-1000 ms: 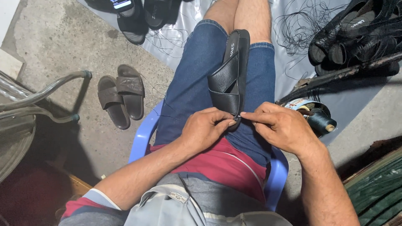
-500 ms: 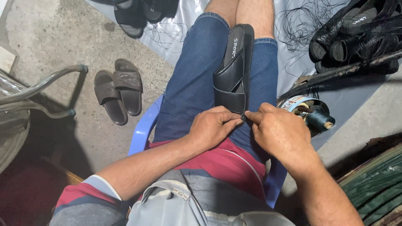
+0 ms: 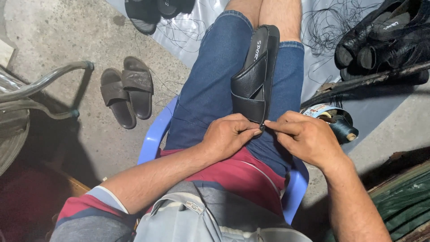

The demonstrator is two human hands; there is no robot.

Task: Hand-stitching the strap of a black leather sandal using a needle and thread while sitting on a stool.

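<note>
A black leather sandal [image 3: 255,76] lies lengthwise between my thighs on blue denim shorts, toe end toward me. My left hand [image 3: 226,136] pinches the sandal's near edge with thumb and forefinger. My right hand [image 3: 307,139] meets it from the right, fingertips pressed together at that same edge; whatever thin thing they pinch is too small to make out. I sit on a light blue plastic chair [image 3: 154,139].
A pair of brown slides [image 3: 125,92] lies on the concrete floor at left. Black shoes [image 3: 380,42] and loose black thread [image 3: 331,22] sit at upper right. A dark thread spool [image 3: 342,127] rests beside my right hand. Metal chair tubing [image 3: 40,85] stands far left.
Both hands stay pinched at the sandal's near edge, shifting only slightly. The camera view has drifted a little.
</note>
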